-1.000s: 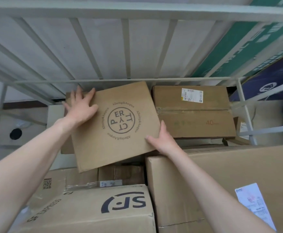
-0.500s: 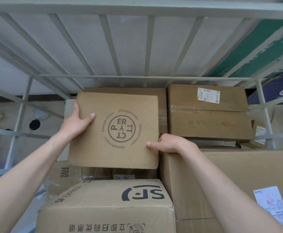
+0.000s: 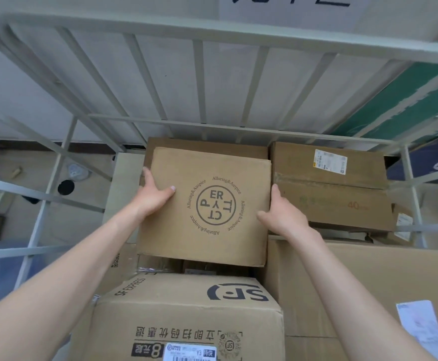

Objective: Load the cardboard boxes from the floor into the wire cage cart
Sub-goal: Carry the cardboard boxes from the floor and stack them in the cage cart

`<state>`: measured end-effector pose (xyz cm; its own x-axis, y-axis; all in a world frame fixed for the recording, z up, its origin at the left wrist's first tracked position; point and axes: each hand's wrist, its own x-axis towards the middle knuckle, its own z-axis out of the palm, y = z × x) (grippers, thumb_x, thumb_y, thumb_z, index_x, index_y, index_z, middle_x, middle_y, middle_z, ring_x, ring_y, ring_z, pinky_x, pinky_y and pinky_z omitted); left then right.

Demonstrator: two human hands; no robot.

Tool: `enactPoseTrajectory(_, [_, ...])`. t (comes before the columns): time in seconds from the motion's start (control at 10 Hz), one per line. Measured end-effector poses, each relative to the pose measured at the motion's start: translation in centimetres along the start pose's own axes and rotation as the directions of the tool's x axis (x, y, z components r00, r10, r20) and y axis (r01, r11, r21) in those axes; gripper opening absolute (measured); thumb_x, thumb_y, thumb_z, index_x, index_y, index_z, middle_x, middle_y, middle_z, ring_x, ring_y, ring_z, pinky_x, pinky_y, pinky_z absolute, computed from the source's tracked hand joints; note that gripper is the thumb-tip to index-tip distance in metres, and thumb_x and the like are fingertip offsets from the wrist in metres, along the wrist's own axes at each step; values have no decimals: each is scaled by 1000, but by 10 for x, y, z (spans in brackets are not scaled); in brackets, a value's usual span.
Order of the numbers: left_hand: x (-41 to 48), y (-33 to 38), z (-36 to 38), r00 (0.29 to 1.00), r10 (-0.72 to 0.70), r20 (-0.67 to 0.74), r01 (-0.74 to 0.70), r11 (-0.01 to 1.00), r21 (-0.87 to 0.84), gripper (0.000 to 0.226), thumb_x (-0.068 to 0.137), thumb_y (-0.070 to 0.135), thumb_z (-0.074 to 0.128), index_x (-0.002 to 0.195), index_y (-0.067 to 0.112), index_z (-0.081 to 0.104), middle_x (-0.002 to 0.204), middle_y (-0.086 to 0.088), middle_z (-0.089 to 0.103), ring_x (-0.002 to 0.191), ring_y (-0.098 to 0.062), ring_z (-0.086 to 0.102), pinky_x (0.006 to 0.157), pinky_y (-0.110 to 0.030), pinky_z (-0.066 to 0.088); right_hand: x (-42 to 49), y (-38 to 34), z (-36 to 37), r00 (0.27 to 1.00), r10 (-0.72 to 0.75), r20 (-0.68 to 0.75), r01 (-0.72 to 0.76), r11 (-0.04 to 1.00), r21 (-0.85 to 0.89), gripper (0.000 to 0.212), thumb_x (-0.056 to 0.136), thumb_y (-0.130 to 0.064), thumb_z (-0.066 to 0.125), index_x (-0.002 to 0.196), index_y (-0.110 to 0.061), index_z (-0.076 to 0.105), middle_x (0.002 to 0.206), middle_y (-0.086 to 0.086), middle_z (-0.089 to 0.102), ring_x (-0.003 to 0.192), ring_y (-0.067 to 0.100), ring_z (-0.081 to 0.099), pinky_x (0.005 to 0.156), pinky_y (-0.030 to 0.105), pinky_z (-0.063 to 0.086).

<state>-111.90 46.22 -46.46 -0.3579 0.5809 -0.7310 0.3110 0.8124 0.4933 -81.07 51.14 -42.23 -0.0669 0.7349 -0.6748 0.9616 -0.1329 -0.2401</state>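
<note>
The brown box with the round printed logo (image 3: 207, 207) sits inside the wire cage cart (image 3: 199, 123), resting on boxes below it and flush against a labelled box (image 3: 329, 183) on its right. The left hand (image 3: 155, 196) grips its left edge, thumb on the top face and fingers wrapped down the side. The right hand (image 3: 280, 217) holds the right edge, thumb on top, fingers slipped between the two boxes. An SF Express box (image 3: 186, 316) sits nearer the camera.

brown box (image 3: 212, 220) with dark circular logo, pale grey cage bars (image 3: 198, 82)
</note>
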Motion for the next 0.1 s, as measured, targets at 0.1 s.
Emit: enactPoseTrajectory(0.1, [-53, -3, 8, 997, -12, -72, 15, 999, 45, 93, 94, 47, 53, 152, 34, -19, 163, -15, -2, 150, -35, 7, 118, -55, 11, -53, -1, -7, 982, -123, -143, 140, 983, 116, 75, 94, -39, 50, 158, -27, 12, 156, -4, 38, 136, 19, 44, 103, 43, 46])
